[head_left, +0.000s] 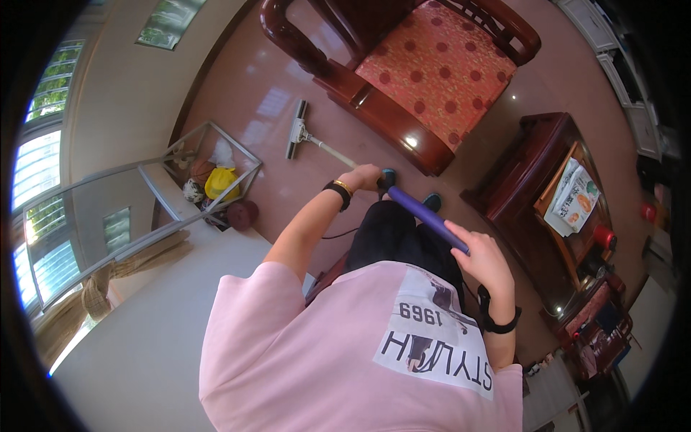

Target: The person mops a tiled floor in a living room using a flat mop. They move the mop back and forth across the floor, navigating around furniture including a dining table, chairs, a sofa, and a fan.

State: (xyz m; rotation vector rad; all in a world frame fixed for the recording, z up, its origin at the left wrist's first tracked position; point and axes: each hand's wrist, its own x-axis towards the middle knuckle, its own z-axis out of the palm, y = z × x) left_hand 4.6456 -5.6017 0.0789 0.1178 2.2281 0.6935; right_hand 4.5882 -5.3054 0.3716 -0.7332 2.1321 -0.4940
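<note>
A flat-headed mop (328,149) with a pale pole and a long purple grip runs diagonally in front of my body. My left hand (362,177) is wrapped round the shaft just above the pale pole. Higher up, near the top end of the purple grip, my right hand (481,253) closes on it with the index finger lying along it. The narrow white and dark mop head (296,130) rests on the shiny reddish floor (268,189), left of a wooden armchair. Both my wrists wear black bands.
The dark wooden armchair (371,111) with a red patterned cushion stands ahead. At right is a wooden table (529,169) bearing newspapers (574,198) and a red can (604,236). A metal-framed rack (248,176) holds a yellow bag (221,183) and balls at left. My shoes (432,202) stand below.
</note>
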